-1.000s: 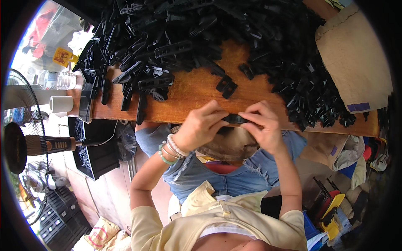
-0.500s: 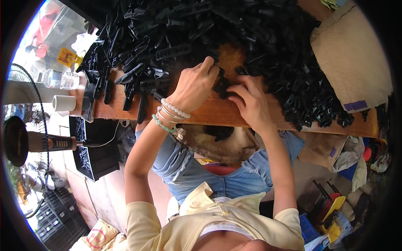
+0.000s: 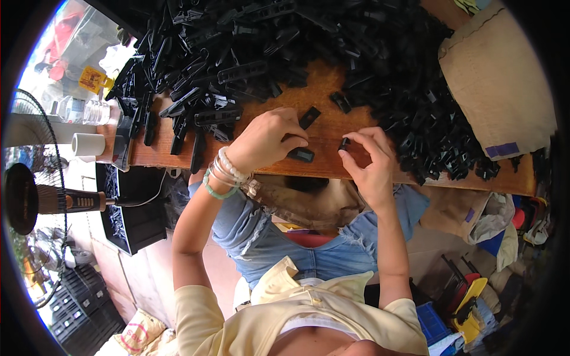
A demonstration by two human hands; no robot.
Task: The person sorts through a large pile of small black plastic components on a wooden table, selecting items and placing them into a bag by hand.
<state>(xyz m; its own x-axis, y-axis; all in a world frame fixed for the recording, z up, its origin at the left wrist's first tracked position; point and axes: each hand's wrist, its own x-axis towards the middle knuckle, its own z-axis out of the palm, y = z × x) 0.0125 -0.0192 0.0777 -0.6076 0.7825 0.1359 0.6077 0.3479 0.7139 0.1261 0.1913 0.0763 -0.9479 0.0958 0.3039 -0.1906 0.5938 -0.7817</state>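
My left hand (image 3: 268, 137), with bracelets at the wrist, is over the wooden table (image 3: 332, 145), its fingers curled and the thumb close to the index finger. What lies inside its grip is hidden. A flat black plastic piece (image 3: 301, 155) shows just below the thumb, and another black piece (image 3: 309, 117) is beside the knuckles; I cannot tell whether either is held. My right hand (image 3: 373, 163) pinches a small black plastic part (image 3: 343, 143) between thumb and index finger. A further black piece (image 3: 340, 102) rests on the wood beyond it.
A heap of long black plastic parts (image 3: 196, 77) covers the far and left table; smaller black parts (image 3: 439, 139) pile at the right. A brown sack (image 3: 499, 83) lies far right. A white roll (image 3: 88, 144), bottle (image 3: 95, 113) and fan (image 3: 65, 200) stand left.
Both hands have come nearer to me and further apart, uncovering black pieces on the wood. The right hand now shows a small black part in its fingertips.
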